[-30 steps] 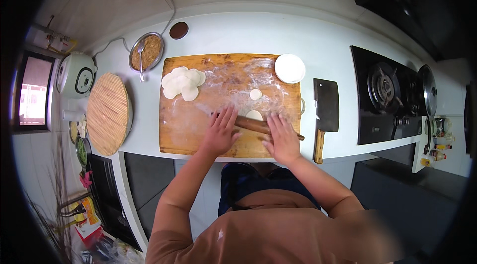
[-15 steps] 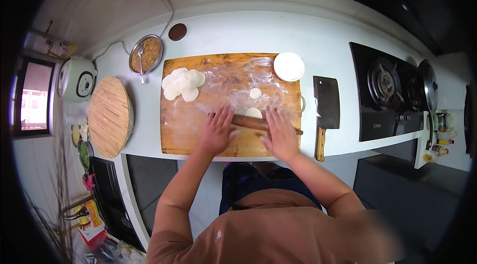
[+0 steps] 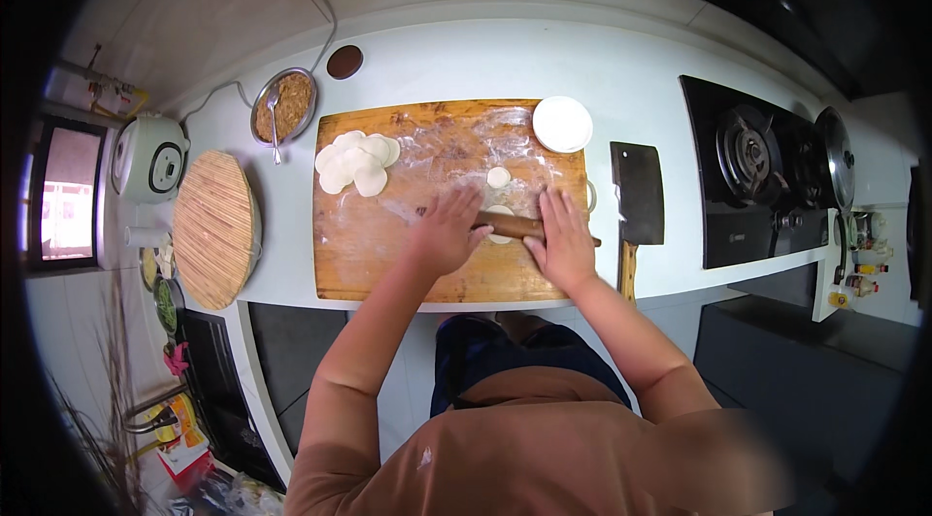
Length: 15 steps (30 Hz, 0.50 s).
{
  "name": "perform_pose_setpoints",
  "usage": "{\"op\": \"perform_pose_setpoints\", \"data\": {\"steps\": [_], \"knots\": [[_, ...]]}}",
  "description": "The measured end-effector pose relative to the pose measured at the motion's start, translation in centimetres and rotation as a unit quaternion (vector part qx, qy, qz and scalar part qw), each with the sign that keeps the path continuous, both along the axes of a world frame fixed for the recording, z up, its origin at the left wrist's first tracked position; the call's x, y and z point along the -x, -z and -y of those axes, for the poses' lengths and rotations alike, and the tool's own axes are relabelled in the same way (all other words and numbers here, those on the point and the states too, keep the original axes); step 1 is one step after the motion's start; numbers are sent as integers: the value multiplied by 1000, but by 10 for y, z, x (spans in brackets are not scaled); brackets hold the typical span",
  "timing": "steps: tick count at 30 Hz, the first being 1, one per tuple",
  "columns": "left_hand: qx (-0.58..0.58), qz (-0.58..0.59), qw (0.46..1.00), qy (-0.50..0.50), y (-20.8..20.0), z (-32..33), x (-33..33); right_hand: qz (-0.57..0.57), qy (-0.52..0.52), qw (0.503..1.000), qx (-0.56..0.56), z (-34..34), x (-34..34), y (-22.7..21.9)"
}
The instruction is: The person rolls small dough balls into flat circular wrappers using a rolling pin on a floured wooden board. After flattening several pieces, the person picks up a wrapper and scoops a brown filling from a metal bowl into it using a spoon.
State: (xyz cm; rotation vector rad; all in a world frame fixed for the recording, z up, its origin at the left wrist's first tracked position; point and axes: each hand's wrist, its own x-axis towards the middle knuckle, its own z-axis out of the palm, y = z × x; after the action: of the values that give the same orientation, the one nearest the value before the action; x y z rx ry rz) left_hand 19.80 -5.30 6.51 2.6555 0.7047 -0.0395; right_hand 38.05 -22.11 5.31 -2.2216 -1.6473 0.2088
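My left hand (image 3: 449,230) and my right hand (image 3: 566,239) lie with fingers stretched out on a dark wooden rolling pin (image 3: 515,225), one toward each end. Beneath the pin is a round dough wrapper (image 3: 500,238), partly covered by it. This is on a floured wooden board (image 3: 388,264). A small dough disc (image 3: 498,177) sits just beyond the pin. Several rolled wrappers (image 3: 357,165) overlap in a pile at the board's far left. A round white dish (image 3: 562,124) rests on the far right corner; its contents are unclear.
Right of the board lies a cleaver (image 3: 638,194), with a gas stove (image 3: 714,225) beyond it. To the left are a metal bowl of brown filling (image 3: 284,106) with a spoon, a round slatted lid (image 3: 214,230) and a rice cooker (image 3: 150,159). A brown disc (image 3: 345,62) lies behind.
Both hands have shifted right, and the rolling pin has moved slightly away from me and to the right over the wrapper. The wrapper pile and dough disc stay put.
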Motion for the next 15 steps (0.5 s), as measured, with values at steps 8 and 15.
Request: {"op": "perform_pose_setpoints", "data": {"steps": [8,15], "knots": [[55,90,994,-28,13,-2,-34,-58,-52,997,-17,38,30,0],[83,58,995,12,21,-14,-47,-61,-77,995,-33,44,31,-8]]}}
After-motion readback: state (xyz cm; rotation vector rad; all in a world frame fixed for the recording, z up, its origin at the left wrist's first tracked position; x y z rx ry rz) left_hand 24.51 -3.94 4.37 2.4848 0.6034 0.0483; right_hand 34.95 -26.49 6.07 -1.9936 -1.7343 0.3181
